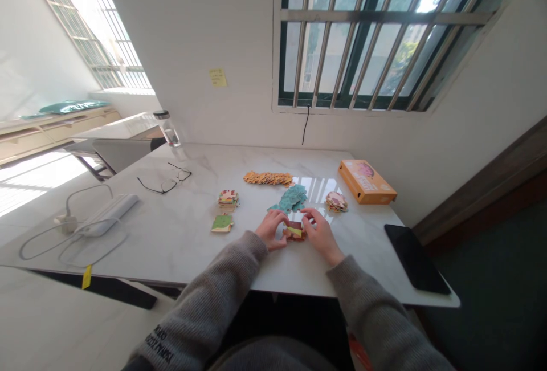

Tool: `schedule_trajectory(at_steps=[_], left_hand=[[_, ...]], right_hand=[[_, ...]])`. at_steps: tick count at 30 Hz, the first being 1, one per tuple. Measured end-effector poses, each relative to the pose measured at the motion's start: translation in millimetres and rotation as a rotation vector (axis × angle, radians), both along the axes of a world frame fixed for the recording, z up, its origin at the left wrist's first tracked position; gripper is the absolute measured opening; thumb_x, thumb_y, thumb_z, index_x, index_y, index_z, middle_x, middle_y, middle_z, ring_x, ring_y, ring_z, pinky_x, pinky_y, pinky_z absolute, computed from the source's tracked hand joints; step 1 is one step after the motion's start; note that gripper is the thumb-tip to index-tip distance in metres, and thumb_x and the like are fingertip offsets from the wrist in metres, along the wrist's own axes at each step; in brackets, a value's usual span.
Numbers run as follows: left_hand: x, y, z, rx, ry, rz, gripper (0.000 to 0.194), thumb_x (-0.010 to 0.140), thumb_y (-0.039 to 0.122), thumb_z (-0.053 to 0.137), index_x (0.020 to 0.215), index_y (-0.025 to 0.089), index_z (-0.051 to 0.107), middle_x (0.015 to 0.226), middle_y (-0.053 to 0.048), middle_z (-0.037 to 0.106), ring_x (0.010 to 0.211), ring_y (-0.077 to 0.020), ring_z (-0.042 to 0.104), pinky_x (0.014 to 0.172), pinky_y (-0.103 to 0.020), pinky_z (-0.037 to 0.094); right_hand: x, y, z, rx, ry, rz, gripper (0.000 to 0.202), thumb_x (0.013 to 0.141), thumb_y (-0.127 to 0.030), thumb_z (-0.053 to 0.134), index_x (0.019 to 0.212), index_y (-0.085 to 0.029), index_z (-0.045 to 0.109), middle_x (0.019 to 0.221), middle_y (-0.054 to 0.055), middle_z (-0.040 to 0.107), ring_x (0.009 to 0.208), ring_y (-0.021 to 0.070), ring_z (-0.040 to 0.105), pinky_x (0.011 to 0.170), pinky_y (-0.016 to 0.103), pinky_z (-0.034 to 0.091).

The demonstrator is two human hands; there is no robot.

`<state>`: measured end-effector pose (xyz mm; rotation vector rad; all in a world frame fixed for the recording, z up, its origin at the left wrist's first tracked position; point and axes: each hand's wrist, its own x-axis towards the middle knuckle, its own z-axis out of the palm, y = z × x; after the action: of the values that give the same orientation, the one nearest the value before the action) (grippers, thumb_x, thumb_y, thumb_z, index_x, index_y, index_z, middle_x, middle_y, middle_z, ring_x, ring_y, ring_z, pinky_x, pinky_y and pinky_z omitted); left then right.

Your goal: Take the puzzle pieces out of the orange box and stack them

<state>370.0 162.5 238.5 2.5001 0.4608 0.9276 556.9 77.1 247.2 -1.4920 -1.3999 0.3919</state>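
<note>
Between my hands is a small stack of jigsaw puzzle pieces [294,231], brown with a yellow-green band on top. My left hand [272,228] curls round its left side, thumb near the front and fingers at the back. On the other side my right hand [319,233] grips the stack's right edge, its fingertips partly hidden. Just behind lies a loose heap of teal puzzle pieces [293,198]. Farther back runs a long row of orange puzzle pieces [267,178]. A round pile of pale pieces [336,202] sits to the right.
To the left are a stack of colourful pieces [228,200] and a green-topped stack [222,223]. An orange box [366,182] and a black tablet [415,257] lie right. Glasses [169,183], a bottle [167,129] and a white power strip [109,215] with cable occupy the left side.
</note>
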Motion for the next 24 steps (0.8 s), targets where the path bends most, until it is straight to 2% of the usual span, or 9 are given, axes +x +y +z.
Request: schedule_trajectory(at_steps=[4, 7, 11, 14, 16, 18, 20, 24], left_hand=[[-3, -4, 4.6, 0.0, -0.099, 0.018, 0.04, 0.057, 0.004, 0.063, 0.091, 0.022, 0.051, 0.105, -0.008, 0.059, 0.102, -0.026, 0.054, 0.094, -0.045, 0.049], [-3, -6, 5.2, 0.007, -0.135, 0.013, 0.038, 0.059, 0.004, 0.064, 0.091, 0.022, 0.053, 0.107, -0.008, 0.059, 0.103, -0.0261, 0.054, 0.094, -0.046, 0.049], [-3, -5, 6.6, 0.017, -0.238, 0.073, 0.022, 0.075, 0.009, 0.063, 0.093, 0.021, 0.06, 0.111, -0.009, 0.06, 0.106, -0.0245, 0.056, 0.094, -0.044, 0.051], [-5, -5, 8.9, 0.016, -0.243, 0.044, 0.014, 0.087, 0.015, 0.059, 0.098, 0.022, 0.063, 0.106, -0.008, 0.063, 0.102, -0.0221, 0.06, 0.092, -0.042, 0.052], [-5, -6, 8.8, 0.037, -0.211, 0.022, 0.023, 0.084, 0.023, 0.066, 0.107, 0.023, 0.063, 0.111, -0.009, 0.062, 0.106, -0.024, 0.059, 0.096, -0.044, 0.051], [-5, -6, 6.4, 0.068, -0.189, 0.042, 0.045, 0.075, 0.033, 0.078, 0.115, 0.023, 0.061, 0.118, -0.011, 0.059, 0.11, -0.0275, 0.056, 0.098, -0.047, 0.05], [-4, -5, 2.4, 0.103, -0.174, 0.067, 0.058, 0.068, 0.038, 0.083, 0.118, 0.022, 0.06, 0.118, -0.012, 0.058, 0.109, -0.0288, 0.055, 0.097, -0.048, 0.05], [-1, -2, -2.6, 0.16, -0.164, 0.056, 0.048, 0.07, 0.029, 0.079, 0.115, 0.022, 0.061, 0.11, -0.01, 0.061, 0.099, -0.0261, 0.057, 0.091, -0.046, 0.052]], right_hand=[[-4, -2, 3.0, -0.016, 0.022, 0.118, 0.029, 0.088, -0.031, 0.053, 0.111, -0.02, 0.066, 0.09, 0.004, 0.066, 0.082, 0.0181, 0.06, 0.08, 0.033, 0.048], [-4, -2, 3.8, -0.093, 0.126, 0.192, 0.031, 0.087, -0.032, 0.055, 0.113, -0.02, 0.066, 0.085, 0.002, 0.064, 0.076, 0.016, 0.058, 0.07, 0.029, 0.049], [-5, -2, 4.4, -0.153, 0.274, 0.274, 0.044, 0.085, -0.033, 0.059, 0.126, -0.019, 0.061, 0.074, -0.002, 0.056, 0.065, 0.0127, 0.055, 0.061, 0.026, 0.049], [-7, -2, 4.0, -0.177, 0.371, 0.343, 0.052, 0.084, -0.035, 0.061, 0.134, -0.021, 0.056, 0.074, -0.004, 0.053, 0.061, 0.0112, 0.054, 0.059, 0.026, 0.05], [-7, -2, 3.1, -0.185, 0.429, 0.334, 0.049, 0.084, -0.037, 0.062, 0.13, -0.022, 0.059, 0.073, -0.004, 0.052, 0.061, 0.0112, 0.055, 0.058, 0.026, 0.05], [-8, -1, 2.1, -0.176, 0.485, 0.296, 0.047, 0.082, -0.04, 0.063, 0.126, -0.022, 0.062, 0.071, -0.005, 0.05, 0.059, 0.0112, 0.055, 0.056, 0.025, 0.049], [-8, 0, 1.6, -0.167, 0.528, 0.272, 0.049, 0.081, -0.04, 0.064, 0.127, -0.022, 0.061, 0.07, -0.006, 0.049, 0.059, 0.0114, 0.055, 0.055, 0.025, 0.049], [-11, -1, 2.5, -0.179, 0.564, 0.299, 0.054, 0.081, -0.037, 0.064, 0.131, -0.022, 0.056, 0.07, -0.006, 0.049, 0.061, 0.0121, 0.057, 0.057, 0.026, 0.051]])
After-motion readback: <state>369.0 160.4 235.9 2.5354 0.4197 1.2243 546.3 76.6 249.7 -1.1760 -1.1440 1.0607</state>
